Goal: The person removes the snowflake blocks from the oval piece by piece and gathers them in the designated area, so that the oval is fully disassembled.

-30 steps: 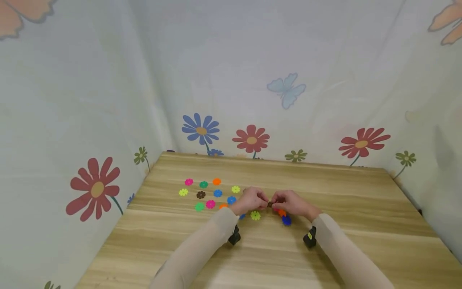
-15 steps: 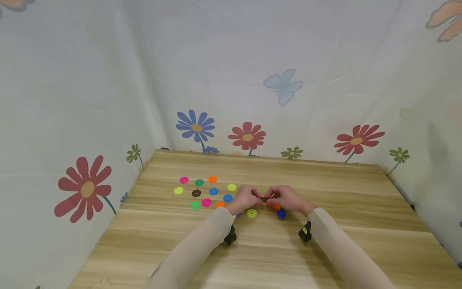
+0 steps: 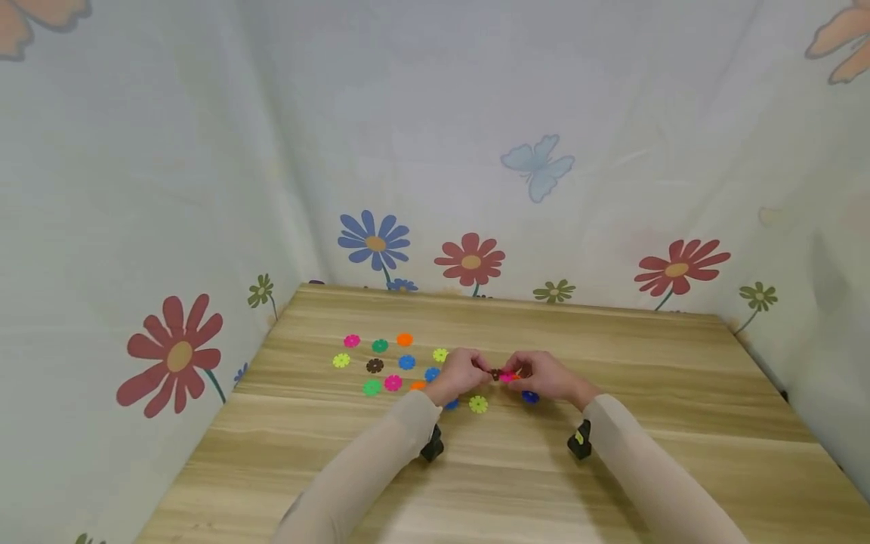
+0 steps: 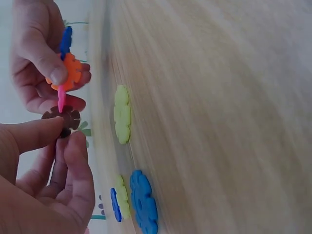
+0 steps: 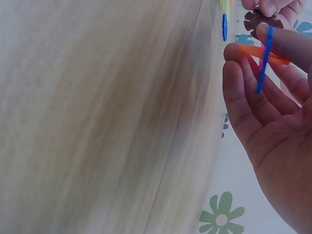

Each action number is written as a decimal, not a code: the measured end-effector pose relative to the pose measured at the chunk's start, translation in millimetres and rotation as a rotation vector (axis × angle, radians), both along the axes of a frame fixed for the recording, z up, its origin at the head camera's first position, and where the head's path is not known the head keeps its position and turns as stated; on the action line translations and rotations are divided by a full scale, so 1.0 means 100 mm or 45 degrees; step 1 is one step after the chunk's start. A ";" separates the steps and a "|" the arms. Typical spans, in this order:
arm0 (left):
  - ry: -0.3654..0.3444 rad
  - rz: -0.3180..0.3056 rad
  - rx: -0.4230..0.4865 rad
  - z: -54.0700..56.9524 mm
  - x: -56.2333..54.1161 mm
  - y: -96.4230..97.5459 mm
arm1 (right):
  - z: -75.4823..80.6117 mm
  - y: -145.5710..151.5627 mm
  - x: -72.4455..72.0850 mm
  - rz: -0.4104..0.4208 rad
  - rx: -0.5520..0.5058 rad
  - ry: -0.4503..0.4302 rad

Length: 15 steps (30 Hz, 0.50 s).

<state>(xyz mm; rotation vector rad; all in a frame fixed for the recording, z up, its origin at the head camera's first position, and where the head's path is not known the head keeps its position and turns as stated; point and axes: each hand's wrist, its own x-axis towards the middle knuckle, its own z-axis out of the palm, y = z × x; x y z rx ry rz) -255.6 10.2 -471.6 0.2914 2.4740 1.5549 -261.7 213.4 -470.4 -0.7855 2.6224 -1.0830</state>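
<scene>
My left hand (image 3: pixel 462 375) pinches a brown flower-shaped plastic disc (image 4: pixel 68 118) between thumb and fingers. My right hand (image 3: pixel 547 375) holds an orange slotted disc (image 4: pixel 72 73) between its thumb and fingers. Joined to the orange one are a blue disc (image 5: pixel 264 61) and a pink disc (image 4: pixel 61 99), set crosswise to it. The pink disc's far edge meets the brown disc's rim; how deep it sits in the slot cannot be made out. Both hands are raised a little above the wooden table, close together.
Several loose flower discs lie flat on the table (image 3: pixel 646 483) left of the hands, among them a green disc (image 3: pixel 371 387), a loose pink disc (image 3: pixel 393 383) and a brown one (image 3: pixel 375 366). A yellow-green disc (image 3: pixel 479 404) lies just in front of the left hand. Printed cloth (image 3: pixel 435 113) surrounds the table.
Pink now shows between the hands, beside the brown disc. The orange and blue discs, lower under the right hand before, have come up and turned. Both hands stay near the same spot.
</scene>
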 end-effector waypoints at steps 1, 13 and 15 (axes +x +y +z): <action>0.011 -0.013 -0.019 -0.01 0.00 0.00 | 0.00 0.00 0.00 -0.008 0.011 -0.005; 0.191 -0.178 -0.135 -0.02 -0.04 0.06 | -0.02 -0.01 0.01 0.039 0.009 0.034; 0.206 -0.179 -0.133 -0.03 -0.05 0.06 | -0.02 -0.01 0.00 0.037 -0.001 0.028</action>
